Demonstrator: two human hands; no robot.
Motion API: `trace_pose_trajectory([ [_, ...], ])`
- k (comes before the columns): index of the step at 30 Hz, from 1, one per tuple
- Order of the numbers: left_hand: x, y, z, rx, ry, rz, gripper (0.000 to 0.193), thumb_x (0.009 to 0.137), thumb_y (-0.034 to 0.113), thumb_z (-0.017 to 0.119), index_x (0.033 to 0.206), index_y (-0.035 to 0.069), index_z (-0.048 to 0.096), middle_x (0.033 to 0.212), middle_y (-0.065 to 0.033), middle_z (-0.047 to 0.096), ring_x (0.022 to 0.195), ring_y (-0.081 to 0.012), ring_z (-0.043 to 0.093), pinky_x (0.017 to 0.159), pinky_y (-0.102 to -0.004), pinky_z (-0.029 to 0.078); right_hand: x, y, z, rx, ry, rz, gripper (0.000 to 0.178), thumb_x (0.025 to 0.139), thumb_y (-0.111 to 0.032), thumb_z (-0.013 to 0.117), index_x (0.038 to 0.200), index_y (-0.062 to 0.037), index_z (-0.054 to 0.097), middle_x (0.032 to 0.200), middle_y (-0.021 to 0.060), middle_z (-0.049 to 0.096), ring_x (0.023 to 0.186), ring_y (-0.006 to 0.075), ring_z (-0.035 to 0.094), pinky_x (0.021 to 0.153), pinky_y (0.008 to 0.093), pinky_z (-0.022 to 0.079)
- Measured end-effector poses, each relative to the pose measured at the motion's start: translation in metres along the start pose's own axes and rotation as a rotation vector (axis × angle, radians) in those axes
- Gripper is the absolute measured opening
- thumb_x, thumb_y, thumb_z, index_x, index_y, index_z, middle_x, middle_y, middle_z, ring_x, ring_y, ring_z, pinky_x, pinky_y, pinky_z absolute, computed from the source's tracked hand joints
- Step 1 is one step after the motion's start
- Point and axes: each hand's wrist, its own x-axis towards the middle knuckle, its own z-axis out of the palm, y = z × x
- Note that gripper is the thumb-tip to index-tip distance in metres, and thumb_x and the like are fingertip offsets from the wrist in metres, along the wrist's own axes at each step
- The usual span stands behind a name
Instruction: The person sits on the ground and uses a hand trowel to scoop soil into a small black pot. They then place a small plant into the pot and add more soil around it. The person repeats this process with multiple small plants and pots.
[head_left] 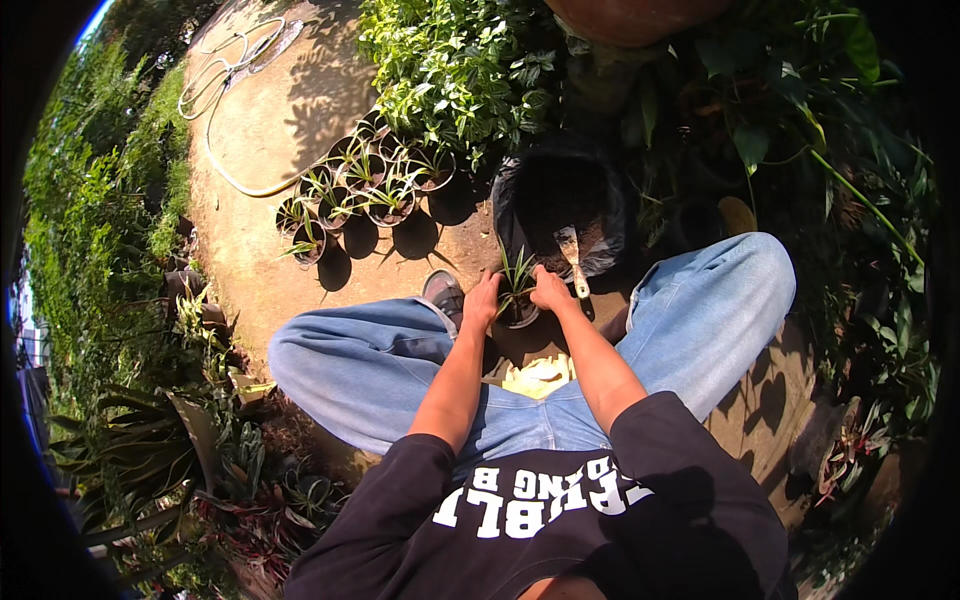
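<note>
Between my knees stands a small dark plant pot (pixel 520 319) with a young spiky-leaved plant (pixel 517 272) upright in it. My left hand (pixel 482 300) is closed on the pot's left side, and my right hand (pixel 550 289) is closed on its right side near the rim. The fingertips are partly hidden behind the leaves and pot. Just beyond the hands is a black plastic-lined tub (pixel 508 205) with dark soil in deep shadow. A trowel (pixel 573 262) with a worn blade and pale handle leans at the tub's near right side.
Several small potted plants (pixel 366 178) stand grouped on the sunlit ground to the far left. A pale hose (pixel 228 170) curls behind them. Leafy bushes (pixel 455 65) rise at the back, and yellow cloth-like material (pixel 540 376) lies between my legs.
</note>
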Motion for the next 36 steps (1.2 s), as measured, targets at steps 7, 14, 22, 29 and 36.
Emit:
trace_pose_trajectory([
  [7,0.009,0.023,-0.010,-0.006,-0.022,0.180,0.049,0.075,-0.005,0.061,0.120,0.014,0.059,0.141,-0.0199,0.038,0.125,-0.0401,0.047,0.099,-0.0432,0.048,0.033,0.042,0.034,0.281,-0.573,0.238,0.045,0.080,-0.031,0.080,0.109,0.0012,0.068,0.113,0.0102,0.069,0.079,0.0223,0.072,0.060,0.0340,0.061],
  [14,-0.003,0.014,0.001,0.067,0.046,0.263,0.033,0.073,0.011,0.073,0.105,0.017,0.071,0.149,-0.0118,0.034,0.128,-0.0343,0.042,0.101,-0.0437,0.045,0.007,-0.006,0.000,-0.282,-0.304,0.128,0.103,0.064,-0.041,0.090,0.146,-0.0053,0.037,0.141,0.0117,0.052,0.125,0.0290,0.055,0.100,0.0388,0.049],
  [22,0.002,0.017,0.003,0.091,0.024,0.207,0.032,0.071,0.014,0.076,0.102,0.016,0.071,0.146,-0.0108,0.037,0.124,-0.0332,0.046,0.098,-0.0425,0.047,0.007,-0.009,0.017,-0.350,-0.084,0.050,0.113,0.063,-0.034,0.092,0.148,-0.0021,0.024,0.129,0.0192,0.054,0.112,0.0323,0.063,0.083,0.0373,0.057],
  [29,0.004,0.008,0.005,-0.107,0.101,0.268,0.028,0.071,0.011,0.074,0.098,0.006,0.066,0.141,-0.0185,0.040,0.121,-0.0396,0.047,0.097,-0.0463,0.047,0.017,-0.003,0.038,-0.421,0.217,-0.040,0.076,0.060,-0.023,0.091,0.118,-0.0081,0.044,0.112,0.0139,0.058,0.093,0.0286,0.069,0.070,0.0359,0.058],
  [36,0.011,-0.007,0.016,-0.186,0.088,0.299,0.038,0.067,0.014,0.075,0.102,0.004,0.065,0.139,-0.0247,0.041,0.123,-0.0447,0.045,0.102,-0.0482,0.043,0.009,-0.015,0.032,-0.539,0.283,-0.091,0.067,0.063,-0.017,0.087,0.111,-0.0085,0.042,0.104,0.0114,0.057,0.084,0.0264,0.070,0.064,0.0323,0.059],
])
